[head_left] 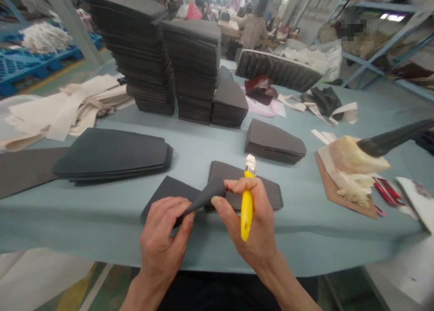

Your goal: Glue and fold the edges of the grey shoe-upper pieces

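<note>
A dark grey sheet piece is bent into a curl between my two hands, raised just above the table. My left hand pinches its near left end between thumb and fingers. The thumb and index finger of my right hand are at its right end. Tucked in the same hand is a yellow-handled brush, with its pale head pointing away from me. Under and beside my left hand lies another dark piece. Behind my right hand are flat dark pieces, partly hidden by it.
A fanned stack of dark pieces lies at left, a smaller stack right of centre. Tall dark stacks stand behind. At right, a glue-crusted container with a black handle sits on a brown board. Cream fabric strips lie far left.
</note>
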`<state>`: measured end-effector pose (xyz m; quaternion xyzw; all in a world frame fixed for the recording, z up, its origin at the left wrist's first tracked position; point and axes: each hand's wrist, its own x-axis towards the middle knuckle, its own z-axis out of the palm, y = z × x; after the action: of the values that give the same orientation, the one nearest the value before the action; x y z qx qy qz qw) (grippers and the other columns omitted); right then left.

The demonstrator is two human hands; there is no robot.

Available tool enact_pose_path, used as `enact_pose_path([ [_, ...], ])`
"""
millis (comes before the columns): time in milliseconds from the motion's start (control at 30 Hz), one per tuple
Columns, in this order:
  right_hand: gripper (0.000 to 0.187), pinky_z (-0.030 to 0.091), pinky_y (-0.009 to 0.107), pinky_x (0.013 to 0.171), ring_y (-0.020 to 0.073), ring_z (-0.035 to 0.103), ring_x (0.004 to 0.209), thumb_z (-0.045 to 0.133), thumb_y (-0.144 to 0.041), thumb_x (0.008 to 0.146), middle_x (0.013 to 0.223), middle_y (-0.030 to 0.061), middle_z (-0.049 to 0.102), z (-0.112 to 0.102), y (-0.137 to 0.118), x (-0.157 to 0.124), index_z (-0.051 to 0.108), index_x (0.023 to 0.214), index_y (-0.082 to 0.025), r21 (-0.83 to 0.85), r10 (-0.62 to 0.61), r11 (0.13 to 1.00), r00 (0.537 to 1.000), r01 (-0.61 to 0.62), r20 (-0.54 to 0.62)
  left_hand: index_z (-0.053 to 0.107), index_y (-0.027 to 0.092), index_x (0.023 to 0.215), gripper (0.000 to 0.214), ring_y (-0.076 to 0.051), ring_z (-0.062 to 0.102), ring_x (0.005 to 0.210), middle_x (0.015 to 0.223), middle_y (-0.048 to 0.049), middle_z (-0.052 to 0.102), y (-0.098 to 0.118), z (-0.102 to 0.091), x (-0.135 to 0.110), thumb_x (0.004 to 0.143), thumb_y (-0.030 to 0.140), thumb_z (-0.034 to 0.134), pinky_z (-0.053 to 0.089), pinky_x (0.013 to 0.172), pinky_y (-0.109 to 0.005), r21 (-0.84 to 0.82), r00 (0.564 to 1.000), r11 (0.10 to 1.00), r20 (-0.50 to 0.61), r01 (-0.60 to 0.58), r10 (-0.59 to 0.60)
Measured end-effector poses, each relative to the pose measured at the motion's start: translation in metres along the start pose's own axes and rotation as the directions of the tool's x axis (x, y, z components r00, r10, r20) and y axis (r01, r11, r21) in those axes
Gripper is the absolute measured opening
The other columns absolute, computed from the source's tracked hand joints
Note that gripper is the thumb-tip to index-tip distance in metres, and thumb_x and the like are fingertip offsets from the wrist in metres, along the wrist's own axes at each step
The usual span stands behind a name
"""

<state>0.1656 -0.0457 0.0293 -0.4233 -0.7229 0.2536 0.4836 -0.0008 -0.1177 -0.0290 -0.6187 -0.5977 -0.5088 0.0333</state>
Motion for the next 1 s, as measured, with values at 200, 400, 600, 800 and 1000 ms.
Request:
enact_pose_path([
  [200, 0.016, 0.048, 0.027, 0.059, 0.0141, 0.060, 0.065, 0.067, -0.032, 0.097, 0.074, -0.0042, 0.060, 0.014, -0.005, 0.007, 0.053, 0.091, -0.027, -0.034, 0.038, 0.999, 0.999, -0.037, 0.021, 0.073, 0.027, 0.121, 0.022, -0.022, 0.074, 0.111, 0.116, -0.0038, 0.081, 0.001, -0.001, -0.011, 0.100, 0.032, 0.076, 0.059, 0.105, -0.037, -0.017, 0.997, 0.997, 0.004, 0.081, -0.081],
  [400, 0.019, 0.041, 0.024, 0.051, 0.0095, 0.044, 0.049, 0.068, -0.024, 0.097, 0.063, -0.0107, 0.049, 0.006, -0.012, 0.009, 0.050, 0.090, -0.027, -0.009, 0.006, 1.000, 1.000, -0.006, 0.015, 0.078, 0.026, 0.108, 0.050, -0.023, 0.074, 0.103, 0.109, -0.0045, 0.079, 0.011, -0.033, -0.060, 0.083, 0.068, 0.086, 0.061, 0.095, -0.031, -0.363, 0.423, 0.390, 0.011, 0.846, -0.906],
  [600, 0.017, 0.039, 0.026, 0.052, 0.0118, 0.047, 0.053, 0.067, -0.026, 0.099, 0.063, -0.0094, 0.048, -0.001, -0.013, -0.004, 0.052, 0.093, -0.028, -0.031, 0.057, 0.998, 0.998, -0.058, -0.042, 0.075, 0.019, 0.107, 0.086, -0.030, 0.079, 0.100, 0.107, -0.0088, 0.079, 0.021, -0.023, -0.068, 0.053, 0.082, 0.097, 0.070, 0.081, -0.040, -0.542, 0.059, -0.203, 0.427, 0.815, -0.902],
  [800, 0.017, 0.041, 0.025, 0.054, 0.0119, 0.049, 0.057, 0.068, -0.026, 0.098, 0.067, -0.0087, 0.049, -0.021, -0.004, -0.017, 0.052, 0.093, -0.028, -0.083, 0.096, 0.992, 0.995, -0.097, -0.009, 0.074, 0.022, 0.100, 0.085, -0.017, 0.073, 0.070, 0.083, 0.0009, 0.077, 0.018, -0.022, -0.035, 0.039, 0.073, 0.105, 0.067, 0.063, -0.028, -0.583, 0.031, -0.270, 0.452, 0.766, -0.891],
  [1000, 0.017, 0.039, 0.024, 0.051, 0.0102, 0.044, 0.052, 0.067, -0.025, 0.098, 0.065, -0.0101, 0.046, -0.040, 0.007, -0.029, 0.051, 0.092, -0.027, -0.088, 0.174, 0.981, 0.984, -0.171, 0.025, 0.074, 0.017, 0.081, 0.077, -0.016, 0.070, 0.064, 0.075, -0.0001, 0.074, 0.007, -0.026, -0.021, 0.028, 0.060, 0.109, 0.060, 0.050, -0.023, -0.496, 0.035, -0.195, 0.417, 0.846, -0.908],
])
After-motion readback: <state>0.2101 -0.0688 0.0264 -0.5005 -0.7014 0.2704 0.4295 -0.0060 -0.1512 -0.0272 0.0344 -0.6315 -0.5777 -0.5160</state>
